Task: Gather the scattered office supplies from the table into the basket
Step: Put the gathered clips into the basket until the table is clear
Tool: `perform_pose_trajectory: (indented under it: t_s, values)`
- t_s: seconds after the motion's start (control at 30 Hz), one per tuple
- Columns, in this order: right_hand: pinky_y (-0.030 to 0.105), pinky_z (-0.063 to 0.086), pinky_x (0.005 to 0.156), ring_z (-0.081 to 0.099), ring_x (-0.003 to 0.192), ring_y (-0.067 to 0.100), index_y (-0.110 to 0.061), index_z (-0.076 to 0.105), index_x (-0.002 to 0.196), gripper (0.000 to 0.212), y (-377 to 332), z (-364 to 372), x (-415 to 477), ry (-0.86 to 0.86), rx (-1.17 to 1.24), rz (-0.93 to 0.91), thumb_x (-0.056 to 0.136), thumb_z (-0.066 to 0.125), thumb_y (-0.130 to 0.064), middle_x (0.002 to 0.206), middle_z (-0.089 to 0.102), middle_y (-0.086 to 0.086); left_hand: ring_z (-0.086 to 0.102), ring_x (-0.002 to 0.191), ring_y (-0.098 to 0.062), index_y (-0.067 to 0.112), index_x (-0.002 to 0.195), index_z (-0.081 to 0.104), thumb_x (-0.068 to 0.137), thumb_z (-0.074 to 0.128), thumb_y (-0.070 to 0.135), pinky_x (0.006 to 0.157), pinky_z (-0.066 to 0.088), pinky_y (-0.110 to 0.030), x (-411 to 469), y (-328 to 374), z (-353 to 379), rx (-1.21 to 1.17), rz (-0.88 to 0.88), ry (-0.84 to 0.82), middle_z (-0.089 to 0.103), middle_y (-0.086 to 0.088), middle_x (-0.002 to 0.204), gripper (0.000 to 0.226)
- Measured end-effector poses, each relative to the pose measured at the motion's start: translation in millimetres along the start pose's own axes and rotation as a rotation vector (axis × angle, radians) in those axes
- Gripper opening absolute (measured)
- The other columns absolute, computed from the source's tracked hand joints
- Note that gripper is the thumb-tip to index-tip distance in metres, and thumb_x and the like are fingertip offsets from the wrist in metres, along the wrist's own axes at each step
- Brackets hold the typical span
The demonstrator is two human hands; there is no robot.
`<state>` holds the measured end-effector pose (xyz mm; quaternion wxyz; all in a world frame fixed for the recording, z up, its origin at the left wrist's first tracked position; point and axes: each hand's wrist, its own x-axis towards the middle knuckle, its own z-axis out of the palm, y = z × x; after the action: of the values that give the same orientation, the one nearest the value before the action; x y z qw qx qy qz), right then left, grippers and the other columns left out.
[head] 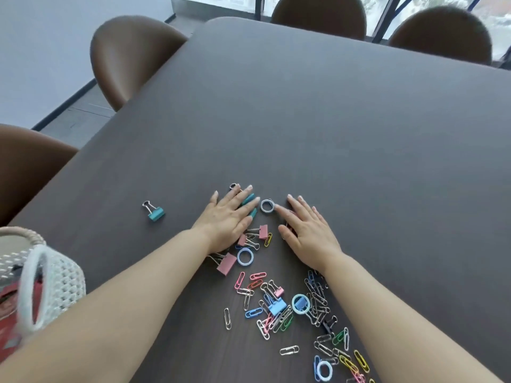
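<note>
Both my hands lie flat on the dark table (331,120). My left hand (229,217) covers teal binder clips (248,199) with straight fingers. My right hand (307,230) rests palm down beside a grey-blue ring (267,205), which sits between the two hands. Pink binder clips (227,263) and a light blue ring (245,257) lie below my left hand. A heap of coloured paper clips (276,308) spreads between my forearms. One teal binder clip (154,212) lies apart to the left. The white woven basket (66,277) stands at the left edge.
Brown chairs (130,56) surround the table on the left and far side. More paper clips and a blue ring (324,370) lie near the bottom right. Something red sits inside the basket.
</note>
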<state>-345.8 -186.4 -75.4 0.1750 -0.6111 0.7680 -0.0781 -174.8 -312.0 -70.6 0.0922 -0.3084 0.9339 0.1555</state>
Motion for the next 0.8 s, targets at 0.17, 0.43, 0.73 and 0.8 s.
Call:
perform_pose_trajectory:
  t_s: [0.17, 0.43, 0.73, 0.8]
  values:
    - [0.023, -0.008, 0.111, -0.007, 0.144, 0.01, -0.043, 0.024, 0.141, 0.056, -13.1, 7.7, -67.4, -0.078, 0.039, -0.009, 0.086, 0.017, -0.053, 0.156, 0.002, -0.011, -0.006, 0.142, -0.011, 0.037, 0.145, 0.005, 0.081, -0.008, 0.055, 0.113, 0.0, -0.048, -77.7, 25.9, 17.0, -0.019, -0.03, -0.036, -0.005, 0.013, 0.155, 0.069]
    - [0.04, 0.021, 0.112, 0.033, 0.134, 0.024, -0.028, 0.049, 0.131, 0.053, -62.3, -11.7, -71.9, 0.162, 0.213, 0.027, 0.085, 0.038, -0.053, 0.146, 0.038, 0.003, 0.013, 0.142, -0.018, 0.016, 0.144, 0.026, 0.081, 0.019, 0.055, 0.113, 0.01, -0.045, -105.0, 4.5, -4.5, -0.192, -0.141, 0.353, 0.017, 0.0, 0.154, 0.074]
    - [0.044, -0.005, 0.116, -0.019, 0.142, 0.017, -0.03, -0.005, 0.147, 0.07, -66.8, 1.8, 5.4, -0.15, -0.053, 0.135, 0.091, 0.024, -0.061, 0.155, -0.019, -0.001, -0.012, 0.142, -0.023, 0.009, 0.147, 0.006, 0.095, 0.028, 0.05, 0.115, -0.001, -0.043, -76.1, -42.0, 12.8, -0.123, -0.538, 0.182, -0.01, -0.011, 0.155, 0.07]
    - [0.043, -0.009, 0.116, -0.022, 0.141, 0.016, -0.03, -0.008, 0.146, 0.072, -62.6, 12.8, 3.3, -0.156, -0.113, 0.119, 0.089, 0.02, -0.064, 0.154, -0.022, -0.002, -0.01, 0.142, -0.018, 0.01, 0.147, 0.007, 0.095, 0.027, 0.05, 0.115, -0.003, -0.038, -81.1, -42.4, 22.2, -0.058, -0.428, 0.213, -0.005, -0.007, 0.156, 0.069]
